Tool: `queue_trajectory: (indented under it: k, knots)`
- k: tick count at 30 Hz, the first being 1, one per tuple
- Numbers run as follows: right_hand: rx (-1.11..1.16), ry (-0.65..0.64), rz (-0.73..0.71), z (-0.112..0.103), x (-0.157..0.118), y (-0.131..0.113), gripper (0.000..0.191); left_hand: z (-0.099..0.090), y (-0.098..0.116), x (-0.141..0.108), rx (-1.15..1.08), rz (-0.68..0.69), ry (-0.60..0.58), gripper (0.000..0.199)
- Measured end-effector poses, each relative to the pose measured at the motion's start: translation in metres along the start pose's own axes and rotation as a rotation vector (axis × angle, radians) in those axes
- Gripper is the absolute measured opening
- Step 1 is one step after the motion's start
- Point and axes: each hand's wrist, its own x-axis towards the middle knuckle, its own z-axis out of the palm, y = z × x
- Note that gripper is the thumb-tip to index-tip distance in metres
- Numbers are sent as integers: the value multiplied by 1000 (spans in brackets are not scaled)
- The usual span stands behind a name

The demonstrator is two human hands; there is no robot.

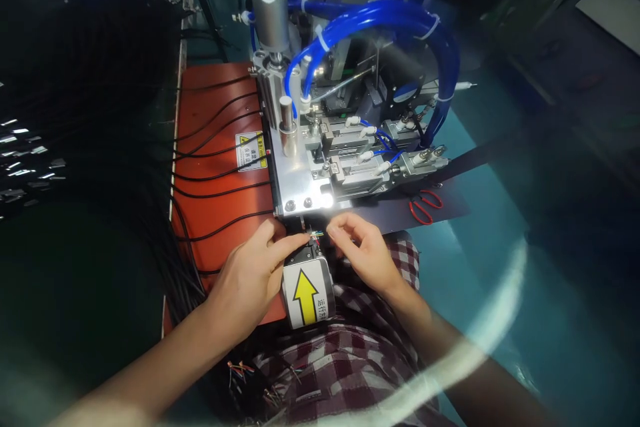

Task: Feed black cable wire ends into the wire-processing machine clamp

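Small coloured wires (316, 235) show at the front of the machine, between my two hands. My left hand (255, 263) reaches in from the left with its index finger extended and the fingertip against the wires. Its other fingers are curled, and what they may hold is hidden. My right hand (364, 250) is closed in a pinch just right of the wire ends; nothing can be made out between its fingertips. Below the wires sits a rounded machine part with a yellow arrow label (306, 293).
A metal machine (300, 180) with blue air hoses (380, 13) stands ahead. Several black cables (220, 177) cross the orange board (210, 113) from a dark bundle at left. Red-handled scissors (425, 207) lie at right. Stripped wire ends (240, 370) lie near the checked cloth (345, 360).
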Motion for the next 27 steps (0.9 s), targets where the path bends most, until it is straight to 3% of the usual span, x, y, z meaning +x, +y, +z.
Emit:
queue_trajectory:
  k: [18, 27]
  knots:
    - [-122, -14, -92, 8, 2, -3, 11, -1, 2, 0, 4, 1, -30, 37]
    - [-96, -16, -59, 8, 3, -3, 11, -1, 2, 1, 22, -1, -39, 38]
